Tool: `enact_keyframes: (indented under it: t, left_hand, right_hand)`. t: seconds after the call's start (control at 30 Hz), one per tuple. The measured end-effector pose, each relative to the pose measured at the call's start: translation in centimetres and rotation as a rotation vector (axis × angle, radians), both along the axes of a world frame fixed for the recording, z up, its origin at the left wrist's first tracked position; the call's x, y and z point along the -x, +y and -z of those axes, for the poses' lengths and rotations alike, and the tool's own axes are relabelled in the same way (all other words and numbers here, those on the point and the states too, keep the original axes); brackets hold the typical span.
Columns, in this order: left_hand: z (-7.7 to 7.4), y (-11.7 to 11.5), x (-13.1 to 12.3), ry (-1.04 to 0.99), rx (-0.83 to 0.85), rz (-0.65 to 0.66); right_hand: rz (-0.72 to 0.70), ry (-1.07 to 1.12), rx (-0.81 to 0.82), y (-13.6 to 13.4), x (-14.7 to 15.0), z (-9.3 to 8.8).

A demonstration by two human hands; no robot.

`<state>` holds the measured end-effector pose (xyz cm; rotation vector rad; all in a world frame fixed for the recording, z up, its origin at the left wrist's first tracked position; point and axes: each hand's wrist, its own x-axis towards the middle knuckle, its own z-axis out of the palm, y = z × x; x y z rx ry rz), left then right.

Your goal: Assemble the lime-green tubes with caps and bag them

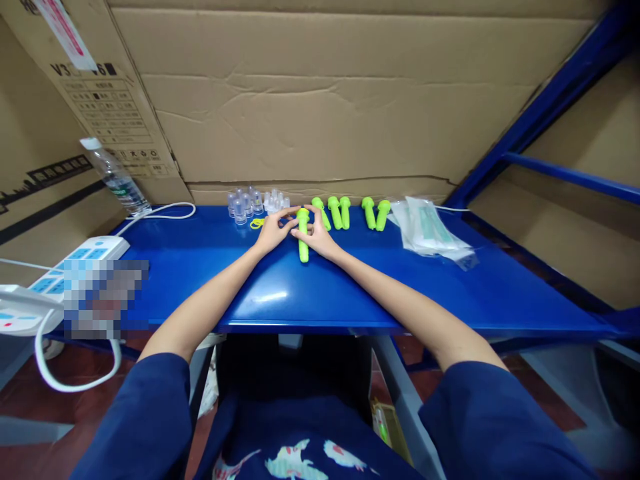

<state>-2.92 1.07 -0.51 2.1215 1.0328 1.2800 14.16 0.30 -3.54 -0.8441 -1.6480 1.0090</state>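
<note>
A lime-green torch-shaped tube (303, 245) stands between my two hands over the middle of the blue table, wide end away from me. My left hand (273, 230) has its fingers curled at the wide end from the left. From the other side my right hand (319, 235) grips the tube, its thumb across the shaft. Just beyond my left hand are yellow rings (257, 223), a group of clear plastic cups (241, 210) and smaller clear pieces (275, 200). Several like green tubes (335, 212) lie in a row beyond and right of my right hand.
Plastic bags with pale green contents (431, 230) lie at the right. On the left are a white power strip (103, 248) with cables and a water bottle (117, 177). Cardboard (320, 100) walls the back. A blue metal frame (530, 107) rises at the right.
</note>
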Motion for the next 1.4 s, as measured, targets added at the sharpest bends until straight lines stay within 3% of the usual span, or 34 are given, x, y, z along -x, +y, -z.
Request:
enact_keyframes:
  t: [0.43,0.67,0.97,1.4]
  left_hand:
    - [0.23,-0.15,-0.37,0.018,-0.034,-0.074]
    - [0.41,-0.03,-0.74,0.031,-0.066,-0.107]
    - [0.28,-0.2,-0.62,0.015,-0.038,-0.068]
    - [-0.1,0.02,0.02,0.034,-0.006,-0.106]
  right_hand:
    - [0.158,-0.08,-0.093,-0.23,-0.13,0.03]
    - [0.133,0.025,-0.038,0.37,0.17,0.52]
    - [0.114,0.007,-0.031,0.52,0.07,0.8]
    - [0.078,0.001,-0.017,0.43,-0.03,0.8]
